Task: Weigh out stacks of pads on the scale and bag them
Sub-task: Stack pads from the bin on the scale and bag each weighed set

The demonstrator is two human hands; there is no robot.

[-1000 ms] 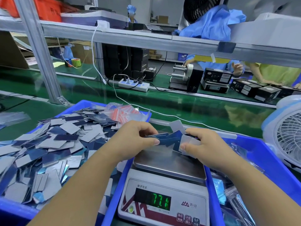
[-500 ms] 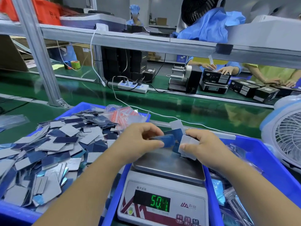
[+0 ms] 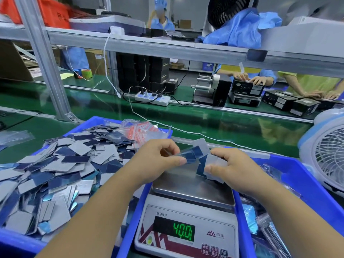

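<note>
A digital scale (image 3: 188,233) sits in front of me, its green display reading 40.01. My left hand (image 3: 156,161) pinches a few blue pads (image 3: 188,157) just above the steel pan (image 3: 193,189). My right hand (image 3: 234,168) grips a stack of grey and blue pads (image 3: 210,164) standing on edge on the pan's far right. A blue bin (image 3: 89,125) at left holds a heap of loose grey and blue pads (image 3: 55,174). Small clear bags with red strips (image 3: 143,131) lie at that bin's far corner.
A second blue bin (image 3: 305,175) on the right holds filled clear bags (image 3: 268,231). A white desk fan (image 3: 327,157) stands at far right. Beyond lie a green conveyor belt (image 3: 214,123), a power strip (image 3: 152,98) with a white cable, and people handling black boxes.
My left hand has lifted a few pads off the stack, and the scale reading has dropped from 77.6 to 50.4 to 40.01. My right hand stays on the stack.
</note>
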